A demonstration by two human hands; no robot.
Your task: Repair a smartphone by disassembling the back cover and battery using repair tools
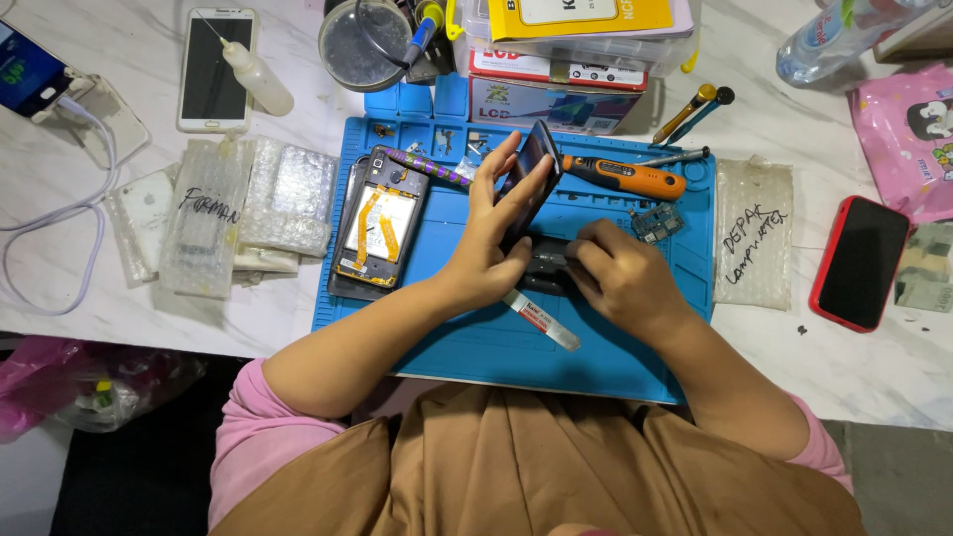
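Note:
My left hand [488, 238] holds a dark phone panel [531, 174] tilted up on its edge over the blue work mat [596, 347]. My right hand [615, 273] presses down on a black part [544, 266] that lies on the mat just below the panel; my fingers hide most of it. A small white tube [541, 320] lies on the mat under my left wrist. An opened phone [380, 226] with orange flex cables lies on the mat to the left of my left hand.
An orange-handled screwdriver [623, 178], a purple striped tool [425, 166] and a small circuit board [654, 222] lie on the mat. Bubble-wrap bags [238, 203] lie left, another [754, 233] right beside a red-cased phone [861, 262]. A white phone [212, 67], dropper bottle [256, 75], boxes [556, 79] stand behind.

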